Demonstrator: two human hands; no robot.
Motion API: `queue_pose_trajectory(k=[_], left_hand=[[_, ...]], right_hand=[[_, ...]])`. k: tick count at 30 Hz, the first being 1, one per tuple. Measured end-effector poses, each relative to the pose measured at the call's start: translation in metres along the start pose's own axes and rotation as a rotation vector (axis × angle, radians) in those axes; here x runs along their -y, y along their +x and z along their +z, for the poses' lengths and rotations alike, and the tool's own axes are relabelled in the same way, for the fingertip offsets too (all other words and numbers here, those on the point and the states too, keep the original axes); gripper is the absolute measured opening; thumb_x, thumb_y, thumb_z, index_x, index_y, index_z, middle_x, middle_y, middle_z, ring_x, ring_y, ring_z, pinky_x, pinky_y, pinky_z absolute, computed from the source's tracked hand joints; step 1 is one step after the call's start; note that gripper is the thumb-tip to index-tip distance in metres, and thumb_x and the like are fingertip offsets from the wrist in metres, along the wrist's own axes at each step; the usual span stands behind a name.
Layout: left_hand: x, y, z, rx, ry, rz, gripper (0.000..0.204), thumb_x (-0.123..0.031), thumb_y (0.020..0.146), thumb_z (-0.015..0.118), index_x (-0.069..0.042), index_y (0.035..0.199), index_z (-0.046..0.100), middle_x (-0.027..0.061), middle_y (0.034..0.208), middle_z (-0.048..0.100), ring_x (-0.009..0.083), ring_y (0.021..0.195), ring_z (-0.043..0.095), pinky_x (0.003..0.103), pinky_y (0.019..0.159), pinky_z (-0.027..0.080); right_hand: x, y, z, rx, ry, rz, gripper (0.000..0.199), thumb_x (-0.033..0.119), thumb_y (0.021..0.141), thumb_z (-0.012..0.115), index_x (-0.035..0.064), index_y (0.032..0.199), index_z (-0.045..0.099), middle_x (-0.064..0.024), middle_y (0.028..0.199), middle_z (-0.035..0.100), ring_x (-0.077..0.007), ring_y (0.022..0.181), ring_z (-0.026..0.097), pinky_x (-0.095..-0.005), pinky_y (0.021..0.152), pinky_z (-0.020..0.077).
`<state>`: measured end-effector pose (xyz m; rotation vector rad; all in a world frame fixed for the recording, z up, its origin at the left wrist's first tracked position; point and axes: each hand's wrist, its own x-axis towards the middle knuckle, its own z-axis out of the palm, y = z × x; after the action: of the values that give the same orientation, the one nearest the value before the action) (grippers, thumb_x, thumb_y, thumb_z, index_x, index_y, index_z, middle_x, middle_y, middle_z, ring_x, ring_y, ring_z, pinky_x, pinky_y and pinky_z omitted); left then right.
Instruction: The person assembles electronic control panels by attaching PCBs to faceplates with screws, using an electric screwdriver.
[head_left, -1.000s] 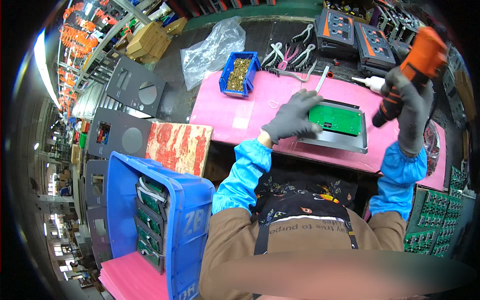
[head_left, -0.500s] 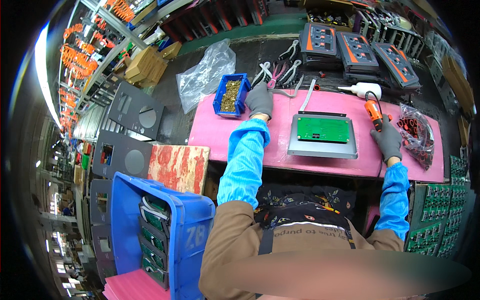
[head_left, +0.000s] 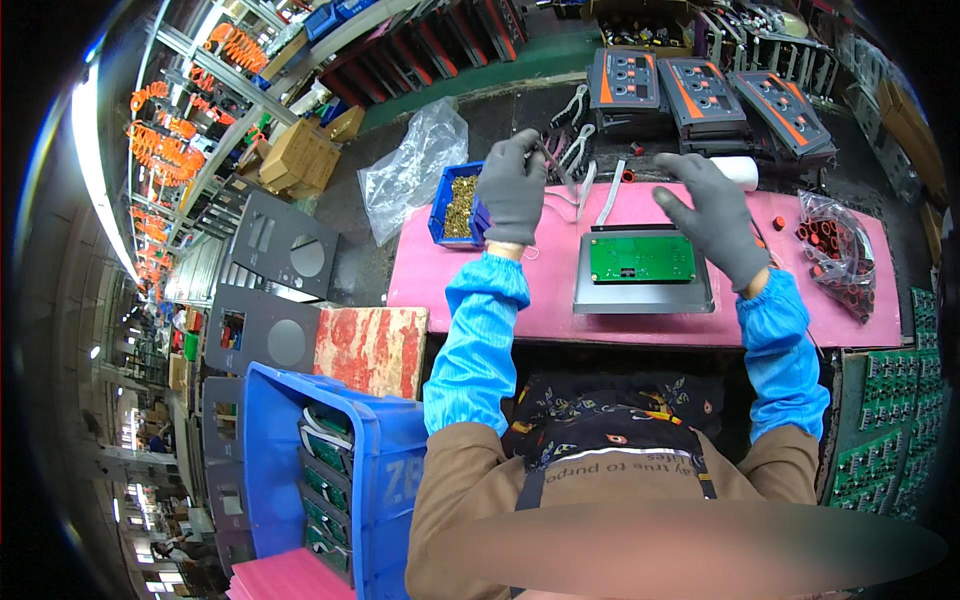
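My left hand, in a grey glove, is raised beside the blue bin of small brass-coloured screws. Its fingers are closed on a thin pinkish cable, which is blurred and hangs to the right. My right hand, gloved the same way, hovers at the right of the green circuit board, fingers apart and holding nothing. The board lies on a grey metal panel, with a flat grey ribbon cable stretching away behind it. The orange screwdriver is hidden behind my right hand; only some cord shows.
On the pink mat lie a clear bag of red-and-black rings and a white bottle. Behind are cable bundles and stacked grey-and-orange panels. A blue crate of boards stands at the left.
My right hand has let go of the orange screwdriver and moved left toward the board. My left hand has lifted from the cables by the screw bin, taking a cable with it.
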<state>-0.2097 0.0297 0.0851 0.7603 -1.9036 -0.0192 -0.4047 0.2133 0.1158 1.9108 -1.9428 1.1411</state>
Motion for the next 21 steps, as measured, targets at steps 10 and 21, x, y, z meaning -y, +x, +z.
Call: queue_pose_trajectory(k=[10,21], left_hand=[[-0.051,-0.012,-0.017,0.065,-0.317,0.155,0.022,-0.004,0.075,0.071,-0.010,0.096,0.068,0.0082,0.087,0.064,0.0238,0.078,0.062,0.031,0.068,0.050],[-0.045,-0.032,-0.037,0.415,-0.541,-0.211,0.051,-0.014,0.081,0.071,-0.005,0.128,0.054,0.0097,0.111,0.064,0.0170,0.094,0.062,0.029,0.083,0.050]], right_hand=[[-0.002,0.037,0.065,0.531,1.136,0.213,0.046,0.044,0.097,0.046,0.0061,0.119,0.059,-0.0028,0.107,0.064,-0.0133,0.096,0.058,-0.0303,0.082,0.0472],[-0.014,0.061,0.009,0.680,0.550,0.002,0.020,0.018,0.085,0.064,0.0021,0.096,0.066,-0.0076,0.084,0.065,-0.0190,0.082,0.062,-0.0327,0.075,0.0493]])
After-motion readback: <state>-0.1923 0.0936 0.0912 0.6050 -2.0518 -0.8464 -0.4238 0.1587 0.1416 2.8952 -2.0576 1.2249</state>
